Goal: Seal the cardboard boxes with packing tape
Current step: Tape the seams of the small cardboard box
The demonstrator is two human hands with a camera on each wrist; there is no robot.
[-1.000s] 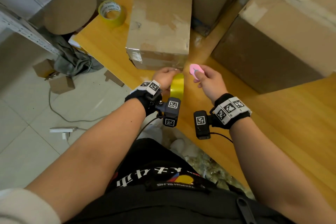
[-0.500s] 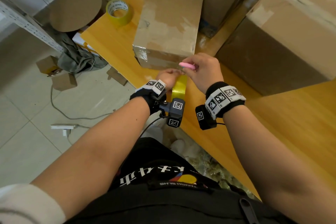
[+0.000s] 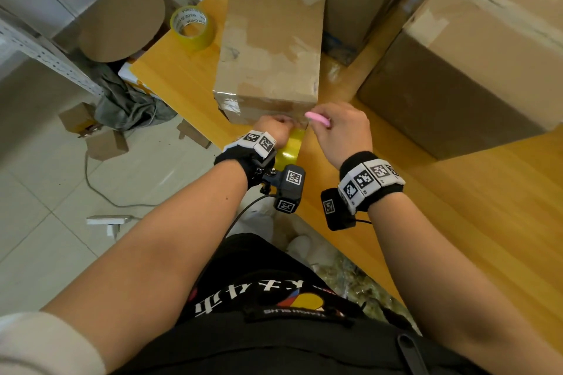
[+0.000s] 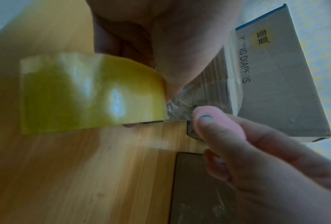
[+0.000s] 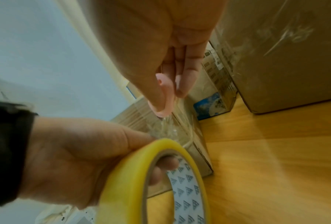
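A small cardboard box (image 3: 271,49) stands on the wooden table (image 3: 457,222), patched with clear tape. My left hand (image 3: 274,128) grips a yellow tape roll (image 3: 289,151) (image 4: 88,94) (image 5: 141,181) at the box's near lower edge, fingers through its core. A clear strip of tape (image 4: 178,109) (image 5: 166,127) runs from the roll to the box. My right hand (image 3: 341,131) pinches a small pink cutter (image 3: 318,119) (image 5: 165,97) and holds its tip against that strip, just right of my left hand.
A second yellow tape roll (image 3: 192,27) lies at the table's far left corner. Large cardboard boxes (image 3: 475,64) stand right and behind. A printed diaper box (image 4: 276,78) is near. Small boxes (image 3: 106,143), a cable and cloth lie on the tiled floor at left.
My right hand moved left and forward, turning the pink cutter down onto the tape strip beside my left hand. The left hand and roll stayed at the box's near edge.
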